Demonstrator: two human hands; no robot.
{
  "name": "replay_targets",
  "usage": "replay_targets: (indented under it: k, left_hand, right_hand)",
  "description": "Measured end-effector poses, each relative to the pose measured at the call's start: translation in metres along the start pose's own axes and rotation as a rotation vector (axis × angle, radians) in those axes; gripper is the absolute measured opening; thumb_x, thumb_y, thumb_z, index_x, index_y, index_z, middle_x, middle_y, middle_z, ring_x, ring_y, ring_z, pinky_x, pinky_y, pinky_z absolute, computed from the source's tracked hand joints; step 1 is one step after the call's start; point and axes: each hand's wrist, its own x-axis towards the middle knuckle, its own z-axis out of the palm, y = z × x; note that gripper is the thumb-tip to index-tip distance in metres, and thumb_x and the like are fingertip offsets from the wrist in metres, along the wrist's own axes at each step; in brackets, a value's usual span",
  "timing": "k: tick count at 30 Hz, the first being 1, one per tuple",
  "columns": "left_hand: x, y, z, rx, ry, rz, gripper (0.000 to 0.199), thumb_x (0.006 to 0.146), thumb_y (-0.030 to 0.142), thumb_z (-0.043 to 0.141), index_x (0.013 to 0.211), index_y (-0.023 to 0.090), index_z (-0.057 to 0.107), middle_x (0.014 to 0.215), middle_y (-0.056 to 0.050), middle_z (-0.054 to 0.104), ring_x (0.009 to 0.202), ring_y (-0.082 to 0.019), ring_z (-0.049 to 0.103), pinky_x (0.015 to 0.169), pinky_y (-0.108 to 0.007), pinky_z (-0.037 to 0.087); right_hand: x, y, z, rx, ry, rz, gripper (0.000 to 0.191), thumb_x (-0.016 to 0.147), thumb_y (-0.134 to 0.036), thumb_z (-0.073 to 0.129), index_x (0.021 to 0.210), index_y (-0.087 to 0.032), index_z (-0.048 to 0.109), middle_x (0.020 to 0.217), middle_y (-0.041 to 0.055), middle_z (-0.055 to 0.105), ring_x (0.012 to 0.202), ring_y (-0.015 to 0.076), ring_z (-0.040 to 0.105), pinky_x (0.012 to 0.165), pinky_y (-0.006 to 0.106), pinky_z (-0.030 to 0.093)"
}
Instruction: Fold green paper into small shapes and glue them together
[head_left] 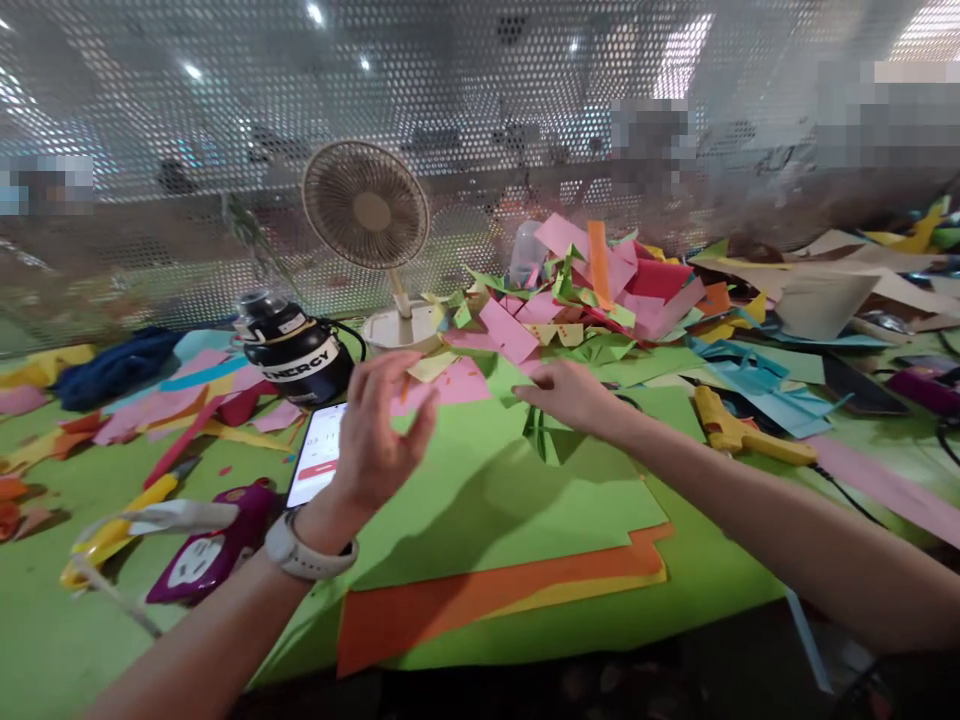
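Note:
My left hand (382, 430), with a white watch (304, 548) on its wrist, is raised with thumb and fingers apart and nothing between them. It hovers in front of a lit phone (319, 455). The fingers of my right hand (566, 395) are pinched together on a piece of green paper (551, 443), cut into narrow strips, that shows below the palm. How the fingertips grip it is partly hidden. Under both hands lies a large light green sheet (480, 510) with a notched corner. An orange sheet (405, 615) and a yellow sheet (585, 597) stick out beneath it.
Left are a black bottle (300, 355), a purple device (217, 540) and a yellow-handled tool (120, 530) with a cable. A fan (367, 205) stands behind. Paper scraps (517, 325) heap at the back. A yellow glue gun (739, 430) lies right, its cord trailing.

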Motion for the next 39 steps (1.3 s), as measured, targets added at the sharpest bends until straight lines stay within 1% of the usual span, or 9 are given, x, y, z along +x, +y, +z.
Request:
replay_targets:
  k: [4, 7, 11, 15, 20, 25, 28, 34, 39]
  left_hand:
    - [-0.015, 0.045, 0.009, -0.003, -0.283, 0.293, 0.068, 0.082, 0.055, 0.059, 0.134, 0.017, 0.038, 0.129, -0.015, 0.052, 0.120, -0.030, 0.047, 0.101, -0.047, 0.039]
    - [-0.022, 0.074, 0.023, 0.094, -0.323, 0.420, 0.054, 0.089, 0.049, 0.052, 0.131, 0.015, 0.046, 0.127, -0.013, 0.055, 0.119, -0.028, 0.047, 0.105, -0.046, 0.033]
    - [-0.022, 0.082, 0.039, 0.125, -0.293, 0.424, 0.036, 0.091, 0.043, 0.051, 0.108, 0.014, 0.061, 0.104, -0.009, 0.064, 0.101, -0.023, 0.056, 0.106, -0.043, 0.035]
    - [-0.019, 0.066, 0.037, 0.162, -0.305, 0.367, 0.012, 0.088, 0.017, 0.053, 0.086, 0.017, 0.065, 0.104, -0.009, 0.064, 0.103, -0.023, 0.057, 0.108, -0.046, 0.035]
    - [-0.017, 0.023, 0.026, 0.080, -0.434, 0.252, 0.012, 0.087, 0.018, 0.051, 0.084, 0.016, 0.063, 0.119, -0.015, 0.059, 0.116, -0.029, 0.052, 0.105, -0.053, 0.037]
    - [-0.014, -0.024, 0.019, -0.144, -0.613, 0.061, 0.012, 0.089, 0.025, 0.049, 0.089, 0.019, 0.059, 0.133, -0.014, 0.051, 0.125, -0.027, 0.047, 0.101, -0.048, 0.041]
    - [-0.011, -0.040, 0.015, -0.147, -0.657, 0.040, 0.014, 0.090, 0.028, 0.048, 0.090, 0.019, 0.058, 0.139, -0.015, 0.047, 0.130, -0.027, 0.042, 0.106, -0.050, 0.034]
    - [0.000, -0.055, 0.012, -0.157, -0.751, -0.001, 0.018, 0.090, 0.032, 0.045, 0.093, 0.020, 0.059, 0.144, -0.012, 0.044, 0.134, -0.026, 0.036, 0.108, -0.048, 0.029]
    - [0.001, -0.062, 0.016, -0.162, -0.735, -0.099, 0.019, 0.088, 0.033, 0.044, 0.090, 0.020, 0.058, 0.141, -0.013, 0.047, 0.133, -0.026, 0.038, 0.108, -0.048, 0.029]
  right_hand:
    - [0.003, 0.004, 0.018, 0.042, 0.067, 0.099, 0.017, 0.076, -0.030, 0.052, 0.065, -0.018, 0.054, 0.060, -0.0011, 0.051, 0.060, 0.0149, 0.047, 0.054, 0.025, 0.027]
    - [0.004, 0.005, 0.025, 0.105, 0.092, 0.149, 0.009, 0.071, -0.022, 0.056, 0.079, -0.017, 0.057, 0.070, 0.0012, 0.059, 0.067, 0.0166, 0.053, 0.058, 0.025, 0.034]
    - [-0.001, 0.009, 0.028, 0.241, 0.090, 0.206, 0.018, 0.070, -0.018, 0.058, 0.087, -0.016, 0.054, 0.072, 0.0012, 0.062, 0.064, 0.0163, 0.058, 0.056, 0.024, 0.041]
    - [-0.011, 0.013, 0.024, 0.425, -0.011, 0.275, 0.017, 0.076, -0.018, 0.056, 0.091, -0.019, 0.047, 0.062, -0.0025, 0.062, 0.045, 0.0135, 0.059, 0.042, 0.022, 0.045]
    - [-0.024, 0.016, 0.011, 0.551, -0.045, 0.354, 0.030, 0.085, -0.027, 0.056, 0.108, -0.015, 0.041, 0.064, 0.0006, 0.065, 0.042, 0.0137, 0.062, 0.037, 0.021, 0.047]
    - [-0.025, 0.032, -0.003, 0.444, 0.091, 0.211, 0.059, 0.086, -0.031, 0.059, 0.138, -0.019, 0.035, 0.072, 0.0004, 0.065, 0.046, 0.0113, 0.060, 0.040, 0.020, 0.046]
    - [-0.015, 0.038, -0.010, 0.368, 0.032, 0.079, 0.064, 0.083, -0.025, 0.062, 0.142, -0.021, 0.037, 0.073, -0.0011, 0.063, 0.048, 0.0101, 0.057, 0.045, 0.022, 0.048]
    - [0.018, 0.034, -0.026, 0.297, -0.083, -0.128, 0.064, 0.081, -0.025, 0.065, 0.140, -0.018, 0.042, 0.066, -0.0030, 0.058, 0.047, 0.0079, 0.048, 0.045, 0.020, 0.043]
    - [0.022, 0.032, -0.030, 0.165, -0.358, -0.116, 0.043, 0.083, -0.048, 0.061, 0.110, -0.015, 0.068, 0.059, -0.0026, 0.054, 0.046, 0.0084, 0.049, 0.046, 0.021, 0.039]
